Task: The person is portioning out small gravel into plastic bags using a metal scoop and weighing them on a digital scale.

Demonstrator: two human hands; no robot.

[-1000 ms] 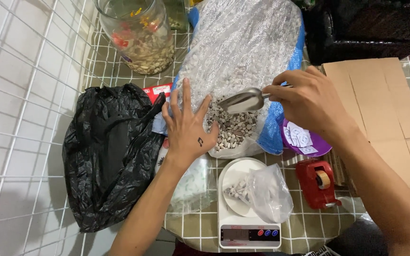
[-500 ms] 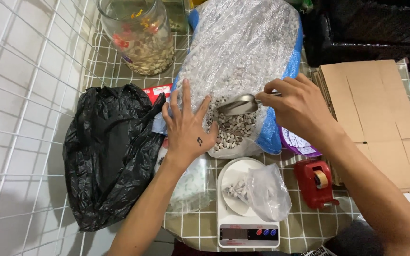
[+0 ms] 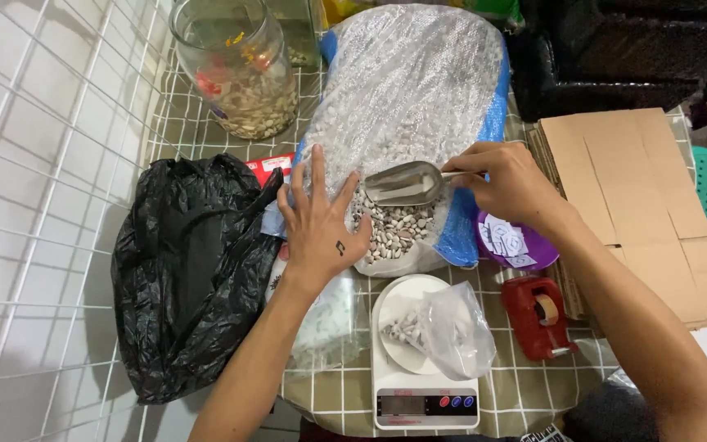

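A big clear plastic sack (image 3: pixel 407 98) of pale pebble-like beans lies on the tiled table, its mouth open toward me with loose beans (image 3: pixel 393 232) showing. My left hand (image 3: pixel 318 225) rests flat with fingers spread on the sack's left edge. My right hand (image 3: pixel 507 182) grips the handle of a metal scoop (image 3: pixel 403 183), which hovers tilted just over the open beans. Below, a small clear bag (image 3: pixel 452 330) with a few beans sits on the white plate of a digital kitchen scale (image 3: pixel 423 401).
A black plastic bag (image 3: pixel 186 270) lies at the left by a white wire grid. A glass jar (image 3: pixel 239 69) stands at the back left. A red tape dispenser (image 3: pixel 538 315), a purple dish of paper slips (image 3: pixel 509 241) and flattened cardboard (image 3: pixel 640 205) lie at the right.
My right hand has brought the scoop down and left, from above the sack to just over the open beans. My left hand stays pressed on the sack.
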